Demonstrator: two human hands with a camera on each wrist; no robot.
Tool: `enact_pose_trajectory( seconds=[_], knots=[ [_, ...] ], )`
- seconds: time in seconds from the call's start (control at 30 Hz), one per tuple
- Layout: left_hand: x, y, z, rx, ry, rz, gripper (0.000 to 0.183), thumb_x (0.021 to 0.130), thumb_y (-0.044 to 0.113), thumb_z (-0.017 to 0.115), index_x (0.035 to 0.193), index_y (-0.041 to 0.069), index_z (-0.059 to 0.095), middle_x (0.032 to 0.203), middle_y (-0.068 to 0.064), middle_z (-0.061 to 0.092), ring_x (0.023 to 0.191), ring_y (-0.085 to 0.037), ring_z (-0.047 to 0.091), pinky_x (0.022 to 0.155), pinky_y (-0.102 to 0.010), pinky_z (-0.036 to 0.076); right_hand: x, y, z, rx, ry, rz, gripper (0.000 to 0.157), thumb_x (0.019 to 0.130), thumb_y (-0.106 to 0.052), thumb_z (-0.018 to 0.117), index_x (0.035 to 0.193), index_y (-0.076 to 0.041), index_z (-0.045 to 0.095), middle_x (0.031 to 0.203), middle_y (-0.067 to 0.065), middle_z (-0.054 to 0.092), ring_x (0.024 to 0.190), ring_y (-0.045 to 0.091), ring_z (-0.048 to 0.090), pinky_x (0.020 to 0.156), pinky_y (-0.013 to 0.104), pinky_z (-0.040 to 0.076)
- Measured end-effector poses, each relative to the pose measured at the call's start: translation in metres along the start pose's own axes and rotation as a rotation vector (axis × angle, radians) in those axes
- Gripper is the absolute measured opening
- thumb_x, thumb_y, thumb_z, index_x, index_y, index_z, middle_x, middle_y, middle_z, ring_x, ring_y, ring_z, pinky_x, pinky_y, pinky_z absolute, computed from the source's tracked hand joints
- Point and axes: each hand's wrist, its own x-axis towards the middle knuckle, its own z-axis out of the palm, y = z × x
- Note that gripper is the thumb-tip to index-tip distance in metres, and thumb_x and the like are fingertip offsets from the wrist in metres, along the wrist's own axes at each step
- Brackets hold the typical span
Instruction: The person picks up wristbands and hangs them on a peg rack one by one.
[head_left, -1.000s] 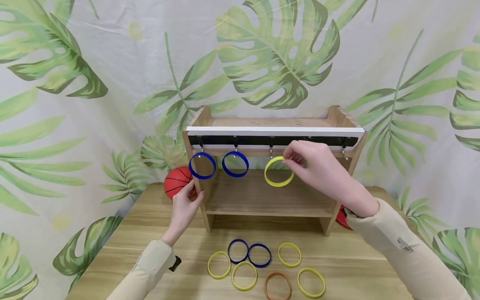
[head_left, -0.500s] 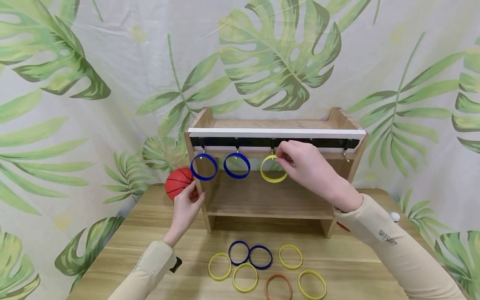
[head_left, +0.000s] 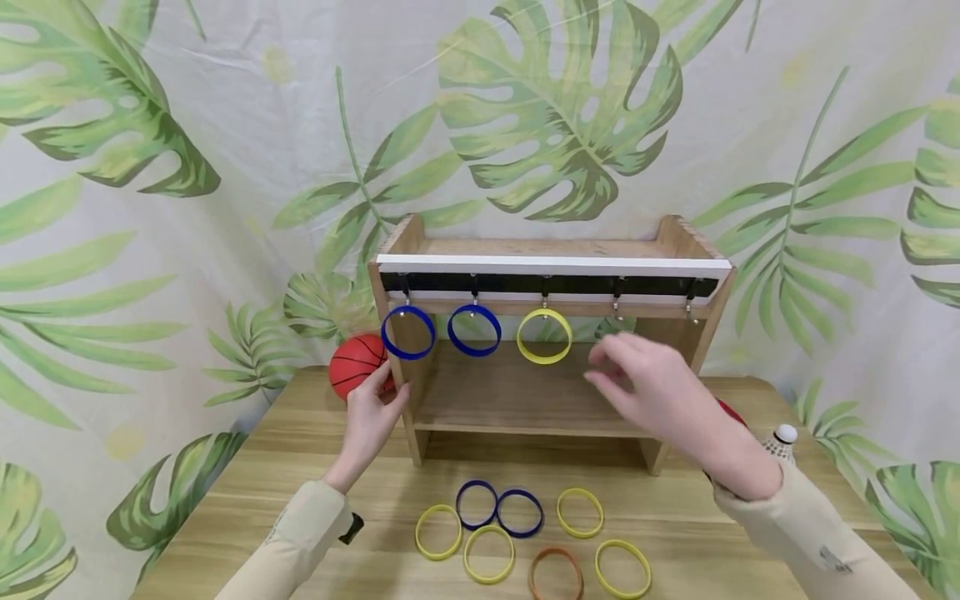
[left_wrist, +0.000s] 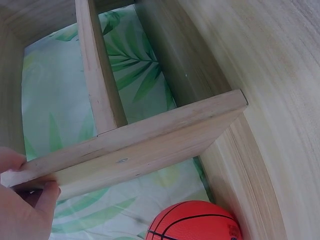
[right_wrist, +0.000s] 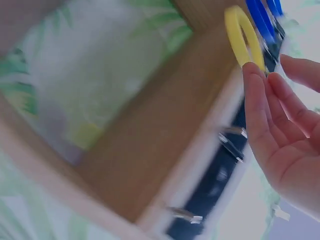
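Note:
My left hand [head_left: 369, 425] grips the left side panel of a small wooden shelf [head_left: 540, 392], the thumb and fingers on either side of the board in the left wrist view. Across the shelf's front runs a black strip [head_left: 585, 286] with several metal hooks. A yellow ring [head_left: 545, 361] hangs from the middle hook. Left of it hang a blue ring [head_left: 474, 353] and another blue ring [head_left: 408, 357]. My right hand [head_left: 654, 379] holds nothing, its fingers loosely bent, to the right of the yellow ring and below a bare hook [head_left: 618, 305].
In front of the shelf, several yellow rings, two blue rings [head_left: 477, 527] and an orange ring [head_left: 556, 551] lie on the wooden table [head_left: 247, 500]. A red toy basketball [head_left: 354, 364] sits beside the left panel. A shuttlecock [head_left: 783, 442] stands at the right, behind my right forearm.
My right hand brought the yellow ring left onto the middle hook, let go of it and drew back to the right and down. The left hand has stayed on the panel.

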Motion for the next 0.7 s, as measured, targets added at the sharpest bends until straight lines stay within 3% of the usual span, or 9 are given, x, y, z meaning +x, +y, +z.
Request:
enact_pose_trajectory(
  seconds=[0.23,0.43,0.57,0.7],
  knots=[
    [0.000,0.001,0.001,-0.004,0.011,0.008,0.041,0.087,-0.002,0.069,0.127,0.000,0.065,0.105,-0.023,0.074,0.092,-0.033,0.072,0.074,-0.020,0.059,-0.084,0.019,0.043,0.054,-0.134,0.054,0.028,0.071,0.001,0.084,0.085,-0.011,0.062,0.075,-0.004,0.065,0.065,0.002,0.058,0.056,0.014,0.050],
    [0.002,0.002,0.003,0.001,-0.001,0.010,0.041,0.087,-0.001,0.068,0.127,0.000,0.065,0.106,-0.022,0.074,0.092,-0.031,0.072,0.073,-0.009,0.054,-0.157,0.032,0.075,0.182,-0.235,0.095,0.026,0.069,0.004,0.079,0.078,-0.010,0.059,0.070,-0.003,0.062,0.062,-0.001,0.057,0.052,0.012,0.047],
    [0.003,0.001,0.003,0.000,0.004,0.005,0.039,0.087,0.000,0.069,0.126,0.001,0.066,0.106,-0.022,0.074,0.093,-0.031,0.073,0.073,-0.005,0.051,-0.183,0.035,0.085,0.208,-0.293,0.124,0.026,0.070,0.002,0.078,0.074,-0.014,0.058,0.069,-0.006,0.061,0.063,-0.003,0.056,0.052,0.011,0.045],
    [0.002,-0.001,0.003,-0.004,0.014,-0.004,0.039,0.087,-0.002,0.069,0.126,0.000,0.066,0.104,-0.023,0.074,0.091,-0.033,0.072,0.072,-0.003,0.050,-0.194,0.035,0.090,0.224,-0.361,0.166,0.026,0.072,0.000,0.079,0.073,-0.015,0.058,0.068,-0.008,0.058,0.065,-0.006,0.050,0.053,0.011,0.043]
  ],
)
